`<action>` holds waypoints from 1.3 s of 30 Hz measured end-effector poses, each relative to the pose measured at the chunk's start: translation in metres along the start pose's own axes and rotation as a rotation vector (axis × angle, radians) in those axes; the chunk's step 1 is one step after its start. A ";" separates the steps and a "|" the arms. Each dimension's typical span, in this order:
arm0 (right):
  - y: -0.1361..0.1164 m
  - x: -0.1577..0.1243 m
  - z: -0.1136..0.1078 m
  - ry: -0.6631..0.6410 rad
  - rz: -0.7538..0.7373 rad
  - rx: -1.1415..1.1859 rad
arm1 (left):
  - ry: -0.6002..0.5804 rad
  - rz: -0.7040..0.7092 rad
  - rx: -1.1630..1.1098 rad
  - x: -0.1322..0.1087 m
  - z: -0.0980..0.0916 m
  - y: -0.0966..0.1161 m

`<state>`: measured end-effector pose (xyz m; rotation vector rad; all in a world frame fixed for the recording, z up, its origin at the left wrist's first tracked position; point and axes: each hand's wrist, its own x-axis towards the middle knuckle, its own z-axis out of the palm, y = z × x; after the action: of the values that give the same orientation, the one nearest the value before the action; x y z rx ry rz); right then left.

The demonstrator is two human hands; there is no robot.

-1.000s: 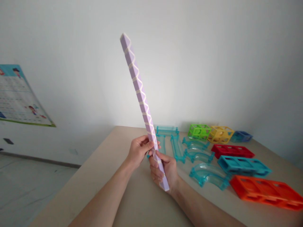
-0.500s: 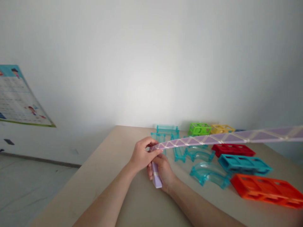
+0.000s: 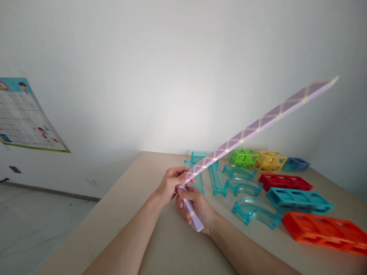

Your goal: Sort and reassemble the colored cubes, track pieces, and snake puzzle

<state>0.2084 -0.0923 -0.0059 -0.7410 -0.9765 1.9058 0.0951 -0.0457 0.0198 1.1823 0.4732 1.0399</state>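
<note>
I hold a long, narrow purple strip [image 3: 252, 130] with cream criss-cross lines; what it is made of I cannot tell. It rises from my hands to a free, slanted end at the upper right. My left hand [image 3: 171, 183] pinches it near its lower part, thumb on top. Just below, my right hand [image 3: 197, 206] is closed around the short lower piece, whose end sticks out below the fingers. The strip changes direction sharply between the hands, and the fingers partly hide that spot. Both hands are above the beige table [image 3: 123, 202].
Clear teal track pieces [image 3: 255, 210], straight and curved, lie beyond my hands. Red [image 3: 283, 182], teal [image 3: 299, 199] and orange [image 3: 323, 231] block frames stand at right; green [image 3: 243, 158], yellow [image 3: 269, 161] and blue [image 3: 298, 164] ones are farther back. A poster [image 3: 31, 114] hangs left.
The strip's long part has swung upward, from nearly level to a steep slant, and its far end now shows. The lower end has tilted rightward. Both hands keep hold.
</note>
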 end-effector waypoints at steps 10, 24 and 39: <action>0.005 -0.005 0.000 0.335 -0.513 -0.394 | 0.206 0.116 -0.126 0.007 -0.004 0.004; -0.007 -0.019 0.006 0.701 -0.781 -0.793 | 0.128 -0.028 0.024 0.005 -0.001 0.000; -0.016 -0.014 -0.009 0.650 -0.695 -0.804 | 0.064 -0.155 0.271 0.012 -0.012 -0.009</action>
<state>0.2285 -0.0964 0.0049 -1.1706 -1.3242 0.5652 0.0949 -0.0293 0.0098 1.3304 0.7628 0.9010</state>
